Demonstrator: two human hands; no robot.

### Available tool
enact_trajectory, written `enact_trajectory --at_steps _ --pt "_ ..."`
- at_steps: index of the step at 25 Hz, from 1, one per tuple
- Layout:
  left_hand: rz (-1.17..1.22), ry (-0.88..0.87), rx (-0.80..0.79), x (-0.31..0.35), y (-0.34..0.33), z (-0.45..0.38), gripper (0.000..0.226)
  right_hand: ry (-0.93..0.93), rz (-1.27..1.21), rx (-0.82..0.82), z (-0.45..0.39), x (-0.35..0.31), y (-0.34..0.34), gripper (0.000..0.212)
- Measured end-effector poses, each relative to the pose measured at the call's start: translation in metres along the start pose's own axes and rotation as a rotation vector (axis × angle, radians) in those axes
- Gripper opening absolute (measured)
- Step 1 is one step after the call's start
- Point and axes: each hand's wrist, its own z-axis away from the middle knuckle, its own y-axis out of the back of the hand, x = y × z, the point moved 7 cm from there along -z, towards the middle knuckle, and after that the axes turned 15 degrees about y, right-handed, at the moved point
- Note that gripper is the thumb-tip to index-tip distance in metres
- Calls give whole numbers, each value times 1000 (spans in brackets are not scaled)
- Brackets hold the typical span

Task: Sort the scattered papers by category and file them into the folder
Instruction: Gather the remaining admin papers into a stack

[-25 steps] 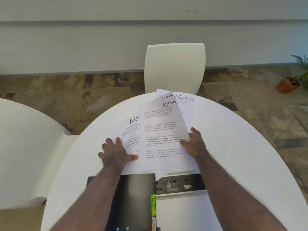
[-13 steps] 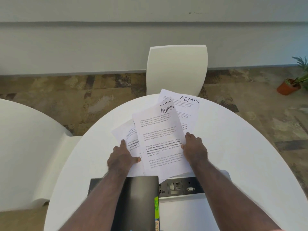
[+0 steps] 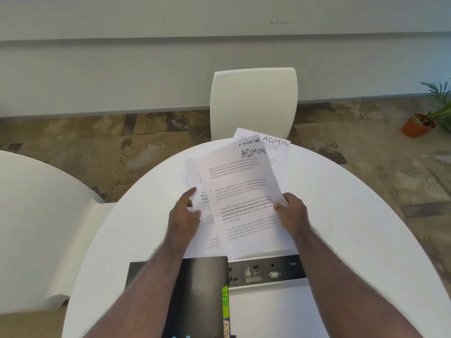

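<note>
- Starting nearest us, we see the black folder (image 3: 200,296) lying shut on the white table (image 3: 366,240), with a green tab lettered HR (image 3: 225,302) and an orange tab (image 3: 225,330) below it at its right edge; no sheet shows inside it, so filing looks not yet begun.
- Just past the folder we note a socket panel (image 3: 266,273) set into the table, its near edge overlapped by the papers.
- Our left hand (image 3: 184,215) holds the left side of the ADMIN papers (image 3: 241,191), thumb on top of a lower sheet; how the other fingers lie we cannot tell.
- Our right hand (image 3: 291,212) pinches the right edge of the top sheet, thumb on top, fingers beneath.
- We judge the ADMIN sheets gathered but fanned and uneven: squaring them and slipping them behind their tab is left.
- Farther off, one more ADMIN sheet (image 3: 275,147) pokes out at the back of the pile.
- Beyond stand a white chair (image 3: 253,103) and a potted plant (image 3: 419,125).
</note>
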Motion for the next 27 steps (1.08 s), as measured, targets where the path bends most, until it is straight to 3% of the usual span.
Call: enact_trajectory --at_steps 6,13,16,20,24,27 --pt "57 -139 -22 50 -10 4 46 -68 -190 -22 -11 19 49 20" --pt "21 -49 -140 70 -33 -21 72 -209 -307 -20 40 94 83 12" --pt "-7 -64 -162 83 -49 -35 62 -235 -367 17 61 124 92 13" --pt "-221 -153 -128 95 -76 -45 33 -268 -439 57 78 147 99 17" --pt "-469 -193 -187 93 -105 -48 48 -278 -474 66 86 154 101 17" --pt "-603 -198 -138 87 -113 -51 55 -255 -484 66 88 151 101 18"
